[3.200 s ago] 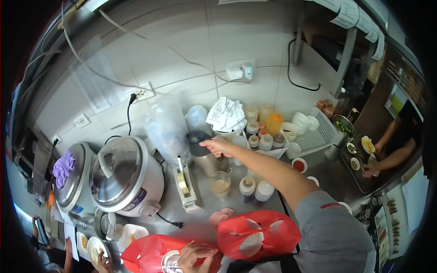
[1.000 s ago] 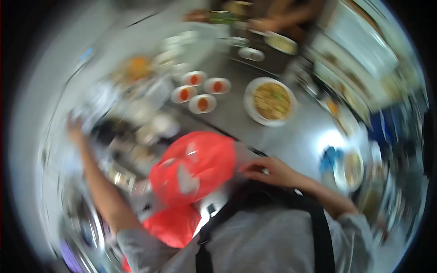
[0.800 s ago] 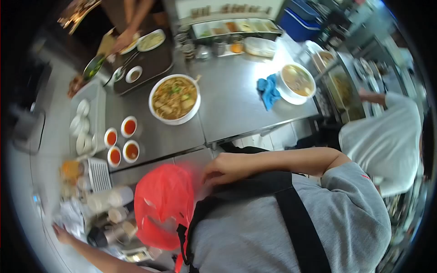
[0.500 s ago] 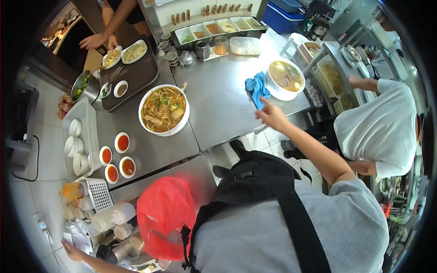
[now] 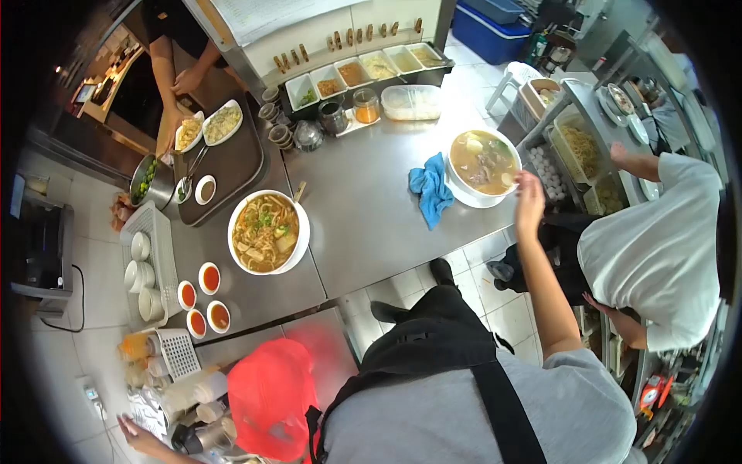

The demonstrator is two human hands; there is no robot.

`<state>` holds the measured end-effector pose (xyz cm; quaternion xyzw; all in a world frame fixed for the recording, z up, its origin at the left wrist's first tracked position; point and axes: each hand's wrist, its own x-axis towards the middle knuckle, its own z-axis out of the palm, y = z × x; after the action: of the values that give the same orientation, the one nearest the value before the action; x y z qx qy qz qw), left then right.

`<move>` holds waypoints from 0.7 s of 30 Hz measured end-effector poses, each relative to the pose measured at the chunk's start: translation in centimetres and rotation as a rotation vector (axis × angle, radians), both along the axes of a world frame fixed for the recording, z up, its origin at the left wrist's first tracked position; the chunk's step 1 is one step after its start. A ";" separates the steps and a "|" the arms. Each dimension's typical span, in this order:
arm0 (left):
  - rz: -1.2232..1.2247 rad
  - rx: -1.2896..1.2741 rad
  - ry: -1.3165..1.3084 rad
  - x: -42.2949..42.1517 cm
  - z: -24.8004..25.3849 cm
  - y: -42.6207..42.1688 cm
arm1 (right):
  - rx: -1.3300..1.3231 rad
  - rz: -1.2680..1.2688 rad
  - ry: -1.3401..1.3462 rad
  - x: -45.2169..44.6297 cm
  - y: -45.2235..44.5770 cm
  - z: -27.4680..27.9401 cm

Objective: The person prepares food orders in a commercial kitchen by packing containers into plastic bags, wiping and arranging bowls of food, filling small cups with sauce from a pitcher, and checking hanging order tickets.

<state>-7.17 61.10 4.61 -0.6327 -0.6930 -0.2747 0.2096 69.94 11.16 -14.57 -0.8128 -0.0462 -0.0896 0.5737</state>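
Note:
My right hand [image 5: 530, 203], fingers partly extended, is at the right rim of a white bowl of soup [image 5: 484, 164] with meat pieces; whether it touches the rim I cannot tell. That bowl stands on a white plate [image 5: 473, 199], beside a crumpled blue cloth [image 5: 430, 189]. At the lower left, my left hand [image 5: 139, 437] has its fingers stretched out and nothing visible in them, close to papers [image 5: 147, 410] and squeeze bottles [image 5: 202, 390]. Left of the counter's middle sits a bowl of noodle soup [image 5: 267, 233].
Several small cups of red sauce [image 5: 209, 278] stand near a white basket [image 5: 162, 232]. A brown tray [image 5: 246, 166] holds dishes, where another person's hands [image 5: 182, 97] reach in. A person in a white shirt [image 5: 657, 247] works at the right. A red plastic bag [image 5: 270, 394] lies in front.
My right hand has moved right, from above the blue cloth to the far side of the soup bowl. My left hand stays low at the left. The view has shifted slightly.

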 end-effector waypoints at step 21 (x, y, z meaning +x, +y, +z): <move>-0.970 -1.019 -1.022 76.3 -25.9 -32.3 | 0.421 0.701 0.896 15.5 -3.9 -3.7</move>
<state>69.18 28.83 -21.28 -0.6739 -0.3946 -0.2405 -0.5765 85.48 7.25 -18.24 -0.5770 -0.0465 0.4485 0.6810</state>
